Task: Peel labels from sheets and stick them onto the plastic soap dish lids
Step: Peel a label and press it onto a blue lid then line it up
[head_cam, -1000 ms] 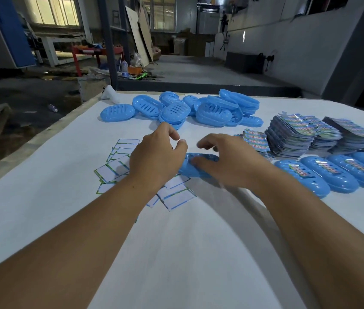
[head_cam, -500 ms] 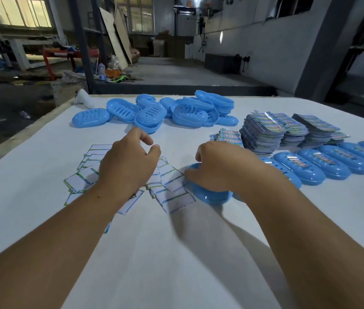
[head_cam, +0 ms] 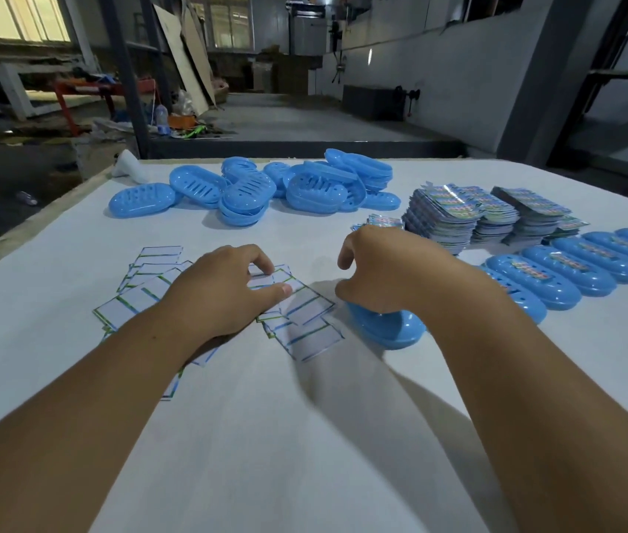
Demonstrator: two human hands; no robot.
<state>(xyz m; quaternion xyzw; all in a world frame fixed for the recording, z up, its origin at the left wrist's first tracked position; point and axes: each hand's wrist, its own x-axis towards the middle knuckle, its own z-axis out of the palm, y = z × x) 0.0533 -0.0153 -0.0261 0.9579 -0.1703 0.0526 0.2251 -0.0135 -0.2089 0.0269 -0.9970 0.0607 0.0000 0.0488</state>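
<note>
My right hand grips a blue plastic soap dish lid from above on the white table; its fingers curl over the lid's far side and hide the top, so any label there is out of sight. My left hand rests with loosely curled fingers on a scatter of white, green-edged backing papers, thumb tip touching one of them. It holds nothing that I can see.
A heap of blue soap dish parts lies at the back. Stacks of colourful label sheets stand at the right, with a row of labelled lids in front of them. The table's left edge drops to the floor.
My left hand has left the lid and moved left onto the backing papers. My right hand has drawn the lid a little to the right and closer.
</note>
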